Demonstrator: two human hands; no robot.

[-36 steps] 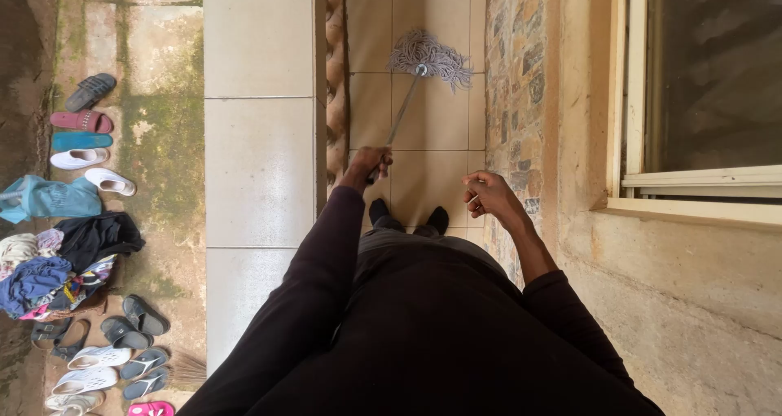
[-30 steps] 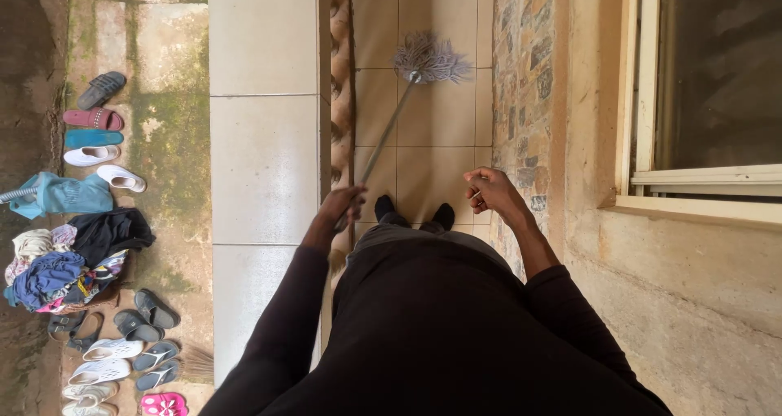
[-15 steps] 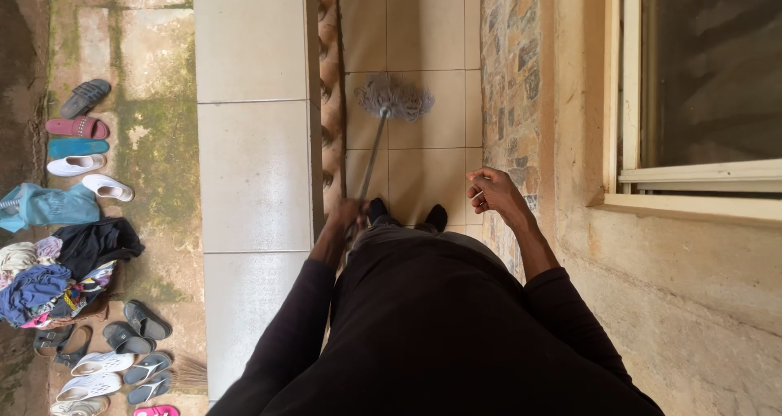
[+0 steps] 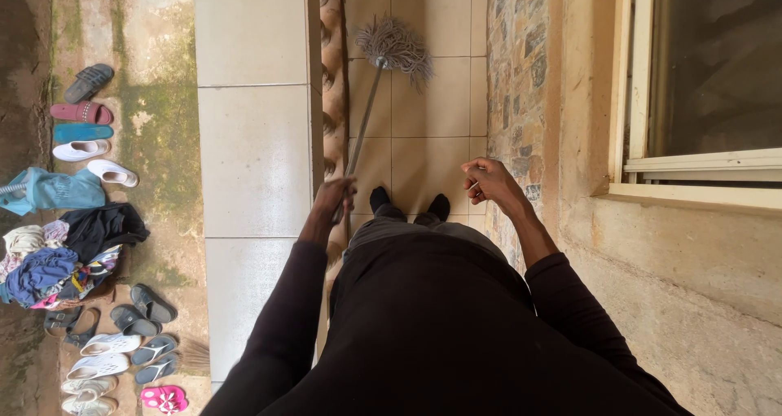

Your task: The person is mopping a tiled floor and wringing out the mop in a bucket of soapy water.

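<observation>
Partly blurred left hand (image 4: 332,198), mop (image 4: 394,45), handle end hidden

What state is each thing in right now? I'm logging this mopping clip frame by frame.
Mop: head down on the tiled floor, handle slanted.
Left hand: closed around the mop handle.
Right hand: curled, pinching a small thin item, off the mop.
Window: shut, as far as visible.
Clothes pile: heaped on the ground.
</observation>
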